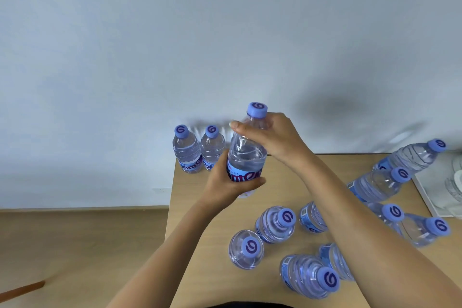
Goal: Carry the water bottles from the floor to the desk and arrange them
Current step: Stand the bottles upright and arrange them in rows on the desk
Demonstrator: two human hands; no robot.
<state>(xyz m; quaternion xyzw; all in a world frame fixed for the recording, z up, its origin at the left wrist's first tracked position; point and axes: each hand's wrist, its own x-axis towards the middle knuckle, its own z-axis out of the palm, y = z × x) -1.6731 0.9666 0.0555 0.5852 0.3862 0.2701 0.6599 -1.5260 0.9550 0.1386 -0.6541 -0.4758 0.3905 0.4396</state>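
Both my hands hold one clear water bottle (246, 155) with a blue cap and blue label, upright above the wooden desk (282, 182). My left hand (230, 184) grips its lower body around the label. My right hand (272, 136) grips its shoulder just under the cap. Two like bottles (187, 150) (212, 147) stand side by side at the desk's far left corner, just left of the held one. Several more bottles stand on the desk nearer me, such as one (246, 249) and another (275, 224), and others along the right (380, 184).
A pale wall rises right behind the desk. A white tray (425, 192) with clear items sits at the desk's right edge. Wooden floor (82, 245) lies to the left, below the desk's left edge, with a brown strip (22, 290) at the lower left.
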